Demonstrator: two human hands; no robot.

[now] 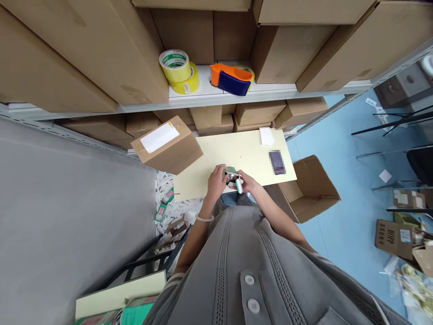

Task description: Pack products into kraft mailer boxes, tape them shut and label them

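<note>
Your forearms (274, 210) angle inward, with your left hand (217, 181) and right hand (248, 182) close together over the near edge of the pale-yellow rectangular tabletop (233, 146); both curl partly closed, gripping opposite sides of a small green-and-white cardboard box (231, 170), its end flap (239, 185) open.

The left forearm (194, 238) and right forearm (280, 220) angle inward. The left hand (216, 180) arches, fingers bent; the right hand (248, 182) faces it, similarly curled.
</note>
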